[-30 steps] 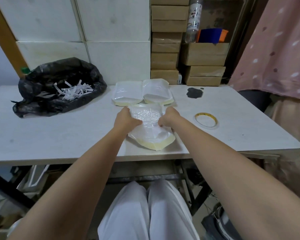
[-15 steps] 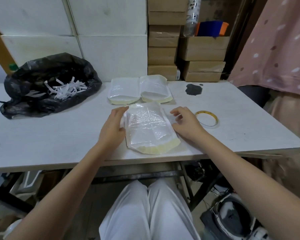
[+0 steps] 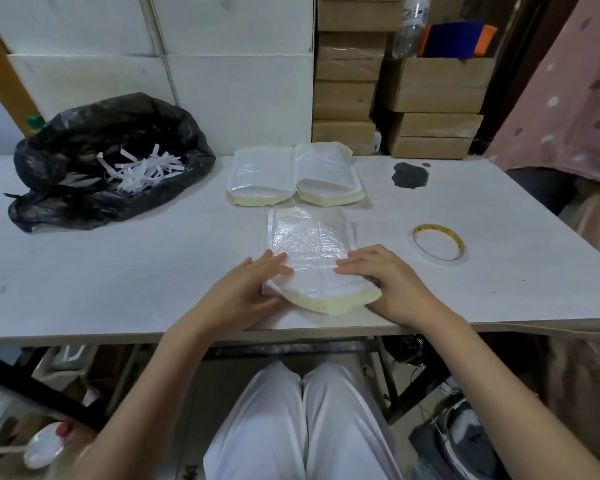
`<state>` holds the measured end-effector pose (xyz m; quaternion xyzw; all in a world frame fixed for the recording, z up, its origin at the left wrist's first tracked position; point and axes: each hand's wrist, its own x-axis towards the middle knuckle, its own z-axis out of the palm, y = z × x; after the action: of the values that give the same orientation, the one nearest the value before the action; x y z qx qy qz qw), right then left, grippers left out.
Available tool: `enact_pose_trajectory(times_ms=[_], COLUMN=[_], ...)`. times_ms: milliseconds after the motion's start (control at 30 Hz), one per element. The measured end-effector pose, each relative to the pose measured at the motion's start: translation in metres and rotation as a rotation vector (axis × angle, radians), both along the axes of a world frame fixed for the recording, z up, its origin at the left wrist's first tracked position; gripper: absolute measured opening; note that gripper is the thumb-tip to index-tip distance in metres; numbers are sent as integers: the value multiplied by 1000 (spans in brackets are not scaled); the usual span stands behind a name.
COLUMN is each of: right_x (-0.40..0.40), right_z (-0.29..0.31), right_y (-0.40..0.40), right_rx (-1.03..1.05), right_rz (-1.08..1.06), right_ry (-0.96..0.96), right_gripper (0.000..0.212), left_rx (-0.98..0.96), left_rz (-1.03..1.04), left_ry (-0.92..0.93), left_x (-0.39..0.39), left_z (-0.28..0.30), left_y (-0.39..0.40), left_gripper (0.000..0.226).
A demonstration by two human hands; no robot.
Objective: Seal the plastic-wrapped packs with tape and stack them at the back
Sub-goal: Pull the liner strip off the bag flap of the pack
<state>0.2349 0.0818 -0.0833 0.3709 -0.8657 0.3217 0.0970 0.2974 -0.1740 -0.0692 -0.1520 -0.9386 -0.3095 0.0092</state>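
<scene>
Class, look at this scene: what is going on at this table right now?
A seated person has both hands on a plastic-wrapped pack near the table's front edge: the left hand at its left side, the right hand on its right. Two more packs lie side by side farther back. A roll of tape lies untouched to the right.

- My white table (image 3: 125, 271) carries 3 plastic-wrapped packs: 1 near pack (image 3: 312, 251) under my fingers, 2 back packs (image 3: 262, 178) (image 3: 328, 176) touching side by side.
- Tape roll (image 3: 438, 248) lies flat to its right.
- Black bag (image 3: 97, 161) of paper strips (image 3: 139, 168) at far left.
- Dark stain (image 3: 409, 174) at the back right.
</scene>
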Motion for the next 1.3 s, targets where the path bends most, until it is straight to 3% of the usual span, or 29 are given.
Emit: enact_pose_trajectory(times_ms=[133, 233, 267, 367, 433, 533, 600, 833, 1033, 1300], right_x=[2, 7, 8, 9, 9, 7, 1, -25, -36, -37], right_z=[3, 13, 16, 20, 24, 30, 33, 32, 26, 27], right_y=[-4, -4, -5, -10, -14, -19, -22, -37, -46, -60], right_rx=[-95, -200, -206, -201, -152, -164, -209, -188, -137, 130], right_rz=[-16, -53, -75, -187, -305, -367, -363, -427, -532, -697], right_ry=[-65, -221, -274, -361, -387, -410, -405, -371, -278, -130], right_gripper=[33, 15, 11, 10, 28, 33, 33, 29, 36, 41], left_rx=[113, 104, 89, 107, 190, 418, 443, 483, 348, 93], left_rz=[74, 79, 95, 138, 202, 350, 418, 502, 660, 820], left_ry=[72, 90, 98, 188, 218, 137, 125, 17, 38, 104], left_x=[-2, 1, 2, 3, 2, -10, -24, -68, -77, -76], left_z=[-6, -7, -5, 3, 9, 13, 16, 18, 12, 13], left_y=[1, 1, 3, 11, 21, 33, 38, 30, 34, 55], left_gripper=[77, 87, 82, 39, 24, 46, 55, 46, 49, 46])
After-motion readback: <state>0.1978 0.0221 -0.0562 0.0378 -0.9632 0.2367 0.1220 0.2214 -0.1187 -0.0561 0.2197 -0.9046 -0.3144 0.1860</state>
